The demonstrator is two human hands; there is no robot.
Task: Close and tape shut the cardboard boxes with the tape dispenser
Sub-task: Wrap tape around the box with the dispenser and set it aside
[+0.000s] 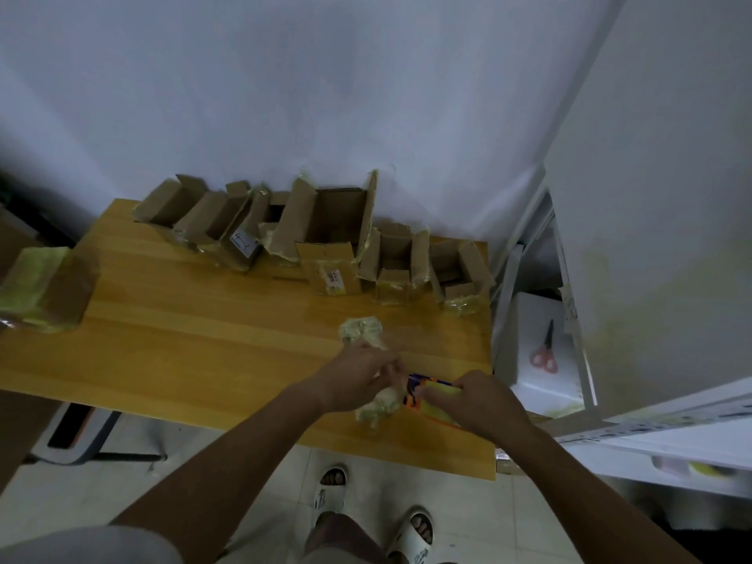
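Wooden bench [183,339], yellow-orange top, pushed against pale wall [285,95]. Open cardboard boxes [325,230] in row along far edge, flaps up, old tape on sides. One taped box [44,291] at bench's left end. Left hand [362,376] pinches crumpled clear tape wad [362,331] near front right. Right hand [480,400] curls round tape dispenser [427,394], blue-orange, just beside left hand. White shelving [569,278] at right; scissors [545,352] on shelf. Tiled floor [122,482] below.
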